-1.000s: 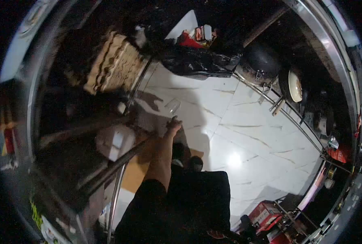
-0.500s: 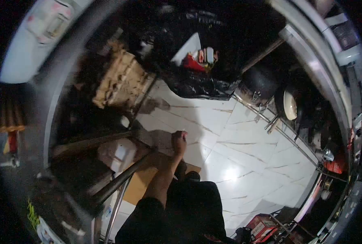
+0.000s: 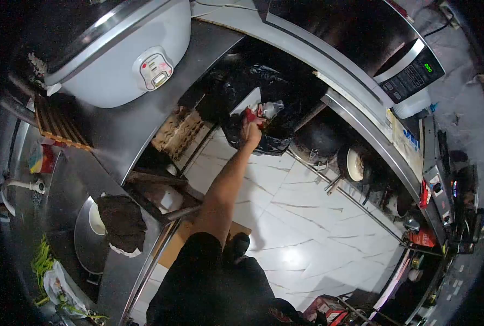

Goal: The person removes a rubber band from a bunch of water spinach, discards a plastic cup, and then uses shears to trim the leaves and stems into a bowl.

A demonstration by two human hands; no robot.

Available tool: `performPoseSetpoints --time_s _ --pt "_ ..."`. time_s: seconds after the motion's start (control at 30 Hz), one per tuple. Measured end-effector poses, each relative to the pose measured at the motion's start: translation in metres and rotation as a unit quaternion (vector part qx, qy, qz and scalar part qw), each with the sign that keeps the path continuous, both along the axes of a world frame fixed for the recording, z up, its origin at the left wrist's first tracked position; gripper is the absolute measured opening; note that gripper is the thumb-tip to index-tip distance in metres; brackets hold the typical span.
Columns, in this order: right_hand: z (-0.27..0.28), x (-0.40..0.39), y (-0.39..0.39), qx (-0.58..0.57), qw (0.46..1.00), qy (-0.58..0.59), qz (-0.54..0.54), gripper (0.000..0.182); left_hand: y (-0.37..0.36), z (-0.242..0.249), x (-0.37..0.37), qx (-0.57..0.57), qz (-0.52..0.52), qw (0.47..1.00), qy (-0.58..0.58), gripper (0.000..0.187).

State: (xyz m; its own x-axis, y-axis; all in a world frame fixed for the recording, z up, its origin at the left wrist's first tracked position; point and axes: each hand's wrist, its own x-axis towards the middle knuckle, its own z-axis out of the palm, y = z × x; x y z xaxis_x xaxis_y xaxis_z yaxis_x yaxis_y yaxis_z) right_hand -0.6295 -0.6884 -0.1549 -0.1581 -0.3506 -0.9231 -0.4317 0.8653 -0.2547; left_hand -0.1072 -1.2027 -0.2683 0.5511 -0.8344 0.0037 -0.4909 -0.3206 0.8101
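Fingers of the one visible hand (image 3: 250, 133), up from the floor a second ago, reach the black bag (image 3: 274, 108) at twelve o'clock; their grip cannot be told.

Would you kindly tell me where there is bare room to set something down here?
The white tiled floor between the left counter and the pan shelf is bare. The counter is crowded: rice cooker, dark cloth. One hand reaches the black rubbish bag.
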Motion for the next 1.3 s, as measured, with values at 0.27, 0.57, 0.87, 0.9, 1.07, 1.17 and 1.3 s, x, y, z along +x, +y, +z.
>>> performPoseSetpoints --time_s 0.27,0.57,0.87,0.9,1.07,1.17,1.3 --pt "0.015 -0.012 -0.054 -0.036 0.994 -0.034 0.098 0.035 0.306 -0.140 -0.057 0.213 -0.133 0.967 -0.044 0.032" --pt "0.001 0.132 -0.190 -0.098 0.883 -0.192 0.417 0.036 0.739 -0.017 -0.009 0.055 0.319 0.946 0.031 0.025" --pt "0.086 0.403 -0.066 -0.173 0.713 -0.315 0.602 0.035 0.977 -0.021 -0.117 0.255 0.699 0.652 0.145 0.030" --pt "0.100 0.432 -0.038 -0.209 0.663 -0.364 0.620 0.034 0.976 0.015 -0.121 0.269 0.700 0.634 0.187 0.031" --pt "0.163 0.566 0.130 -0.400 0.415 -0.476 0.664 0.023 1.025 0.074 -0.116 0.310 0.641 0.689 0.137 0.036" --pt "0.182 0.643 0.234 -0.491 0.304 -0.498 0.647 0.021 1.067 0.078 -0.083 0.318 0.553 0.758 0.132 0.027" --pt "0.153 0.722 0.329 -0.568 0.223 -0.456 0.648 0.022 1.063 0.179 -0.014 0.085 0.505 0.832 0.212 0.027"
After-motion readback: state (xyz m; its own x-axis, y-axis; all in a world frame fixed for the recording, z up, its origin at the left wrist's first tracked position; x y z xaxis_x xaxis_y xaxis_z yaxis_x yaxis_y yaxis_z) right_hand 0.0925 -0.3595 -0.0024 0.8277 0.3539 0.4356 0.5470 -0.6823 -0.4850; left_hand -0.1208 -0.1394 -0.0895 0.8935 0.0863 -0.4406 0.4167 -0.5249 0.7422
